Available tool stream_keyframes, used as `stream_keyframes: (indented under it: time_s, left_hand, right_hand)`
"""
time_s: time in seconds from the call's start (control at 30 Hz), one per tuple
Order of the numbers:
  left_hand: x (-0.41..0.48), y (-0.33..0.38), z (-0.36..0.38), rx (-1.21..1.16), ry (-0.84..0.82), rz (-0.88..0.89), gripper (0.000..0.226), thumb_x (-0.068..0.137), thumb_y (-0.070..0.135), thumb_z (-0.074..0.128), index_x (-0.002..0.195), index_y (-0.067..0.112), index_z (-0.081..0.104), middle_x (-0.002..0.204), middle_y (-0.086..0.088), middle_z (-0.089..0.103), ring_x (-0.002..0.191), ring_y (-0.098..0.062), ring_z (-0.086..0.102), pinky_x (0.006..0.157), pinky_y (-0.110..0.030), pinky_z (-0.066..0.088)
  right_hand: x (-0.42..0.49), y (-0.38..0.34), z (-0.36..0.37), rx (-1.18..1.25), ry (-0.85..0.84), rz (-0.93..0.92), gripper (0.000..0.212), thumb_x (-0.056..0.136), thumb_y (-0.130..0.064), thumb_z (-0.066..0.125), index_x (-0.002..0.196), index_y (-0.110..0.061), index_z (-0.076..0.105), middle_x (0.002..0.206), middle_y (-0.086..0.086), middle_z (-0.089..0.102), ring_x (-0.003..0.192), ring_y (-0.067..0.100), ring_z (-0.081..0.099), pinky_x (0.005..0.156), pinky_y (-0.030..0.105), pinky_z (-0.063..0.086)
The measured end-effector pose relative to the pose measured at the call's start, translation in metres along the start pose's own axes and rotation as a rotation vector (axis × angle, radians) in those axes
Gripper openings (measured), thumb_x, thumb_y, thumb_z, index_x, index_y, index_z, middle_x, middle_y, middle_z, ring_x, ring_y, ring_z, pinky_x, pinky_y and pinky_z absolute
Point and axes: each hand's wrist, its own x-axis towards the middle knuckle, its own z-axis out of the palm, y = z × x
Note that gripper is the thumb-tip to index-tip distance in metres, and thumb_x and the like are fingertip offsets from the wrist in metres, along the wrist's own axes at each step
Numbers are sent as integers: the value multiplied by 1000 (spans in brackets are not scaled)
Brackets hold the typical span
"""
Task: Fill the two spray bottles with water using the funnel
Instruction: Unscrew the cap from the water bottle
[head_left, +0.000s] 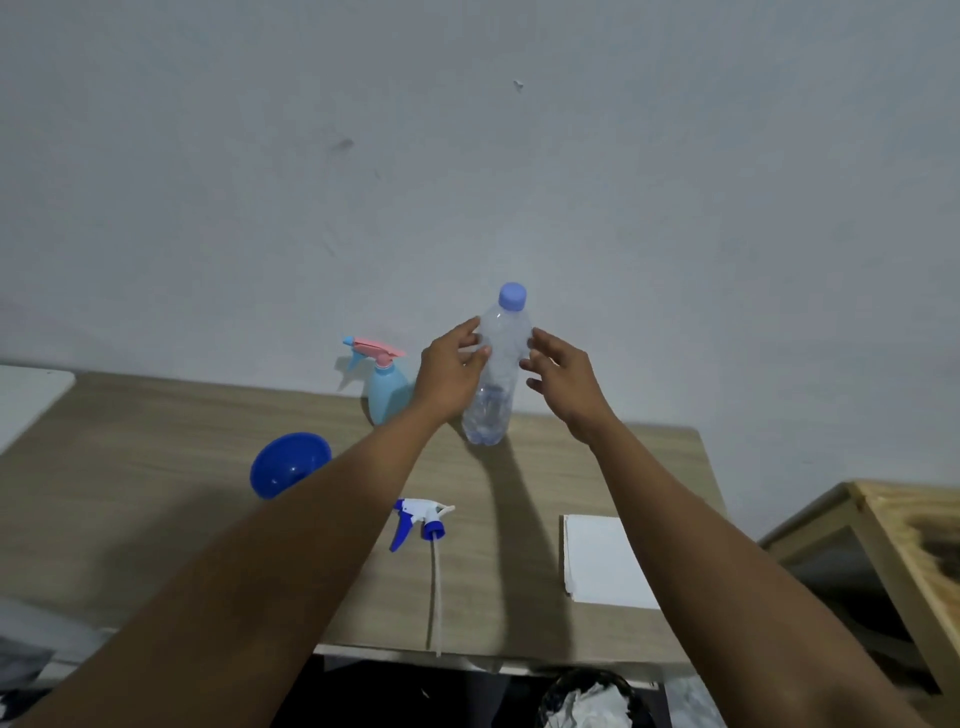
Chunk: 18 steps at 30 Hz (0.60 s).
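A clear plastic water bottle (496, 384) with a blue cap stands upright at the back of the wooden table (156, 467). My left hand (449, 371) wraps its left side, thumb and fingers touching it. My right hand (563, 382) hovers at its right side, fingers spread, barely touching or just off it. Behind my left hand stands a light blue spray bottle (387, 387) with a pink trigger head. A blue funnel (290, 464) lies on its side at the left. A blue and white spray head (418, 522) with its long tube lies loose near the front edge.
A white folded cloth or paper (597, 561) lies at the table's front right. A wooden shelf unit (893, 545) stands to the right. A dark bin with crumpled paper (587, 701) sits under the front edge. The wall rises directly behind the table.
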Motion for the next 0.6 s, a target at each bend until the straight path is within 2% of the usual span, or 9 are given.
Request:
stream_keyframes:
  time_s: [0.07,0.13,0.23,0.37,0.47,0.6]
  left_hand:
    - [-18,-3,-6,-18,-27,14,49,96,13,62,144,19,50,132,-4,64,112,-17,65,101,-31,50]
    - [-39,-5,-11,-30,-62,12,50,96,12,62,144,20,49,131,-1,64,111,-17,66,100,-31,52]
    - [-73,-2,-19,-33,-99,33,51,96,9,62,145,19,48,125,6,64,106,-9,67,92,-14,51]
    - [-123,2,-26,-44,-149,77,53,95,4,61,145,18,48,123,7,65,98,15,63,91,-6,47]
    - [-156,-3,-28,-74,-186,102,55,94,2,63,142,23,49,120,13,67,104,6,65,94,-13,50]
    - [-187,-17,-30,-63,-166,185,60,90,3,69,131,44,52,120,10,69,105,-10,69,93,-26,55]
  right_hand:
    - [-15,4,-3,16,-3,-8,36,99,-9,51,124,-33,60,113,-28,65,111,13,65,95,36,54]
    - [-31,11,-7,10,-8,-13,40,98,-7,54,133,-25,60,118,-25,65,109,10,63,98,37,54]
    - [-58,19,-14,0,-19,-12,43,99,-7,53,141,-15,55,137,-6,61,119,16,64,102,37,53]
    - [-103,24,-25,5,-56,-21,40,102,-6,49,141,-14,54,133,-4,63,108,17,70,94,29,56]
    - [-138,32,-32,39,-75,-10,37,103,-5,49,138,-14,57,129,-2,65,104,16,71,90,25,57]
    - [-170,42,-37,53,-93,-12,38,102,1,46,134,-15,59,126,0,67,95,11,71,86,25,58]
